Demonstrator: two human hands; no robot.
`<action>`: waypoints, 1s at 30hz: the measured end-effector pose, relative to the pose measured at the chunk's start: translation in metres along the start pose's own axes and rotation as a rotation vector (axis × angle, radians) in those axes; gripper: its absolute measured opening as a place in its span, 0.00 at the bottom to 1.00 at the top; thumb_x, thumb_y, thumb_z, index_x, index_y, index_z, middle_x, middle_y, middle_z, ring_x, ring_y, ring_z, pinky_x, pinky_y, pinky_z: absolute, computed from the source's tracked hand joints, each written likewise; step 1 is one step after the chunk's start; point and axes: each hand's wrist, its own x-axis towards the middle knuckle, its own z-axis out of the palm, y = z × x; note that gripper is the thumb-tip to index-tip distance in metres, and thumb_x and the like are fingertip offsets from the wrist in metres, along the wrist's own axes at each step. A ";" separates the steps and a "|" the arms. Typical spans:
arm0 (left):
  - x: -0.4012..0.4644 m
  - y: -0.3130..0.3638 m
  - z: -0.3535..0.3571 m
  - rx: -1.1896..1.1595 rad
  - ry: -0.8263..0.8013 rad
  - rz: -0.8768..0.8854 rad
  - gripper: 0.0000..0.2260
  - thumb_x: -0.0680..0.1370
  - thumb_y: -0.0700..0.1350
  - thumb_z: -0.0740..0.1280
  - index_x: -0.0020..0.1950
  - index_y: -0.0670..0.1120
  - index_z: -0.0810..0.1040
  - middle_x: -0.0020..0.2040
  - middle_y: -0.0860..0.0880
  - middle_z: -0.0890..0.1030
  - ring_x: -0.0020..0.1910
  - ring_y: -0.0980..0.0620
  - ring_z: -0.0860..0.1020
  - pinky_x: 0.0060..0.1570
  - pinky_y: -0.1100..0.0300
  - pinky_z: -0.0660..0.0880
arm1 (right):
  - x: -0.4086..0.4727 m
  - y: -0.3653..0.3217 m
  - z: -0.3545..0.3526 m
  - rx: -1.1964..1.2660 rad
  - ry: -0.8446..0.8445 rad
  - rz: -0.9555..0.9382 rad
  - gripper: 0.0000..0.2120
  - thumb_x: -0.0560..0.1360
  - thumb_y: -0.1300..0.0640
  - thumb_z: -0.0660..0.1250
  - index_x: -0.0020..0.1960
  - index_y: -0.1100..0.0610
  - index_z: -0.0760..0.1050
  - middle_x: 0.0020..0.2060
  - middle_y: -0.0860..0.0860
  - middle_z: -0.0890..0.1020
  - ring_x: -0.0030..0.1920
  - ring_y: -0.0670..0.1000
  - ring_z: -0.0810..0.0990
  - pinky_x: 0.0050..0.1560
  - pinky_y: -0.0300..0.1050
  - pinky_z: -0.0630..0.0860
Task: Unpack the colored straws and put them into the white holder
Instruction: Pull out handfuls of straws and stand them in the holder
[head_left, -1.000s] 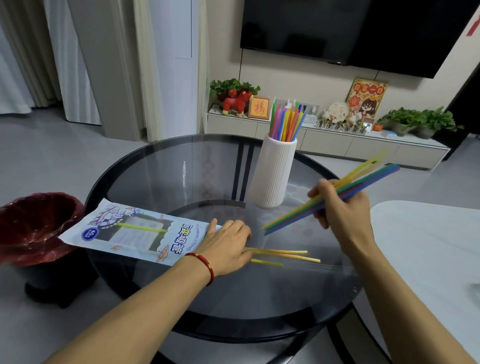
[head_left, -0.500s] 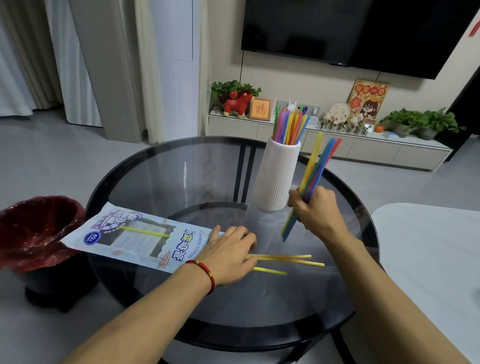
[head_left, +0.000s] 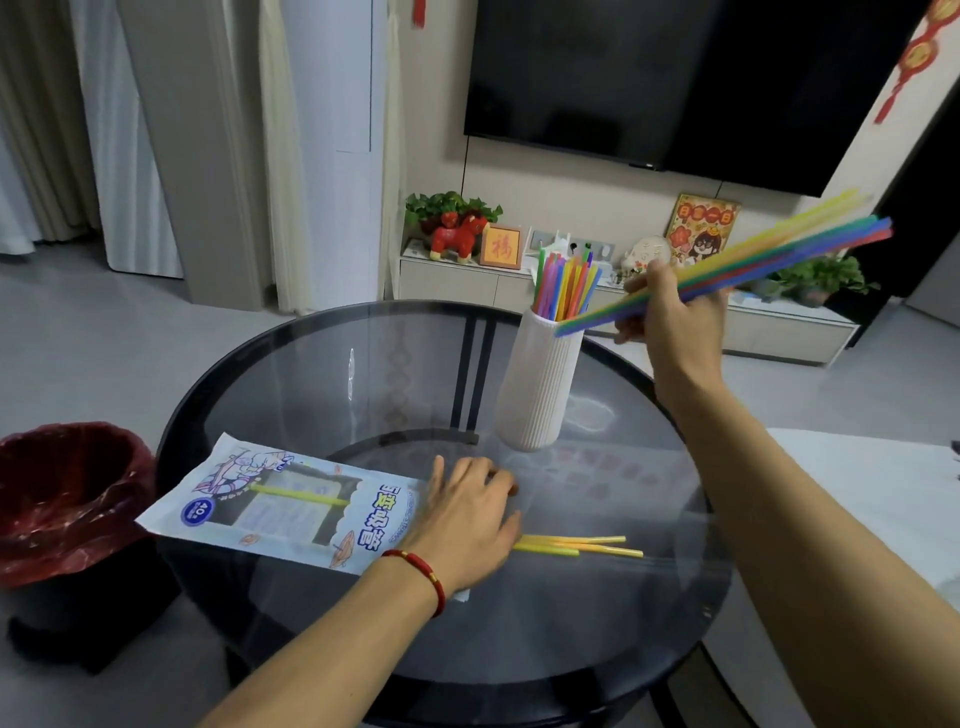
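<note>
A ribbed white holder (head_left: 540, 384) stands on the round glass table (head_left: 311, 384), with several colored straws (head_left: 563, 283) upright in it. My right hand (head_left: 670, 312) grips a bundle of colored straws (head_left: 753, 265), held slanted in the air, its lower end just at the holder's rim. My left hand (head_left: 467, 519) rests flat on the open end of the blue straw package (head_left: 280, 506). A few yellow straws (head_left: 576, 545) lie on the glass beside that hand. One yellow straw shows through the package window.
A bin lined with a red bag (head_left: 62, 499) stands on the floor left of the table. A white surface (head_left: 872, 499) lies to the right. Behind are a low cabinet (head_left: 457, 283) with plants and ornaments, and a wall TV (head_left: 675, 78).
My right hand rose from beside the holder to above and right of it, tilting the bundle from steep to slanted. The left hand stayed on the package.
</note>
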 end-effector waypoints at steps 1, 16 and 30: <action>-0.001 0.000 -0.001 -0.002 0.005 -0.003 0.14 0.80 0.53 0.59 0.64 0.50 0.72 0.63 0.50 0.71 0.69 0.49 0.64 0.74 0.37 0.50 | 0.009 -0.008 0.005 -0.034 0.025 -0.031 0.15 0.79 0.53 0.65 0.37 0.58 0.79 0.25 0.51 0.82 0.24 0.54 0.83 0.25 0.47 0.81; -0.006 0.005 -0.012 0.019 -0.072 -0.062 0.14 0.79 0.48 0.59 0.65 0.50 0.69 0.68 0.48 0.67 0.73 0.46 0.58 0.74 0.35 0.48 | 0.046 -0.023 0.065 -0.695 -0.214 0.086 0.14 0.76 0.51 0.72 0.44 0.64 0.79 0.39 0.60 0.83 0.40 0.60 0.83 0.47 0.58 0.85; -0.005 0.003 -0.013 0.001 -0.088 -0.076 0.14 0.78 0.47 0.60 0.64 0.51 0.70 0.68 0.49 0.67 0.72 0.46 0.58 0.75 0.37 0.49 | 0.061 -0.036 0.063 -0.562 -0.175 -0.495 0.49 0.75 0.68 0.73 0.85 0.59 0.46 0.83 0.61 0.56 0.81 0.60 0.60 0.61 0.16 0.61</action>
